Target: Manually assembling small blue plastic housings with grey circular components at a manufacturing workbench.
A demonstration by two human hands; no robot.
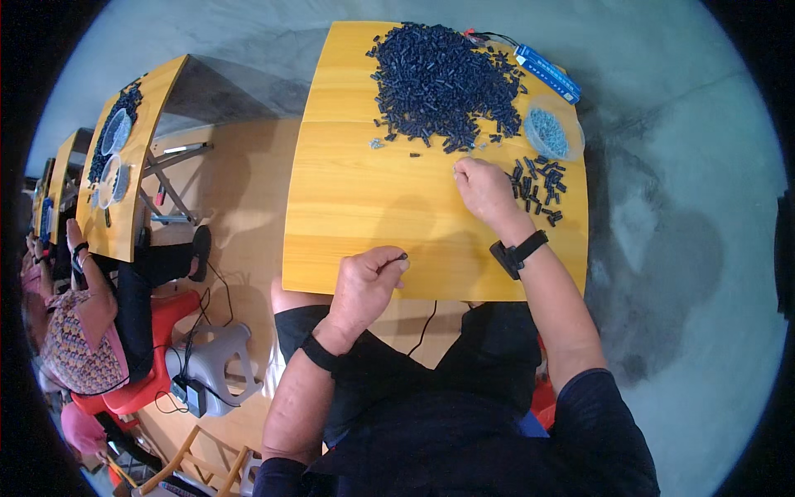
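My left hand [368,280] is closed near the table's front edge, pinching a small black plastic piece [403,257] between thumb and forefinger. My right hand [487,192] is over the table's middle right, its thumb and fingertips pressed together; whatever they hold is too small to make out. Beyond it spreads a large heap of short black plastic pieces [439,83]. Right of that hand lies a smaller, looser group of black pieces [540,186]. A clear round tub [577,142] holds many tiny pale-blue parts [546,131]. Some small silvery bits [376,143] lie by the heap's near edge.
Both groups rest on a yellow wood-look table [331,207]. A long blue box [546,73] with wires lies at its far right corner. To the left, a person [91,331] sits at another table [145,149]; nearby are a grey stool [217,369] and loose cables.
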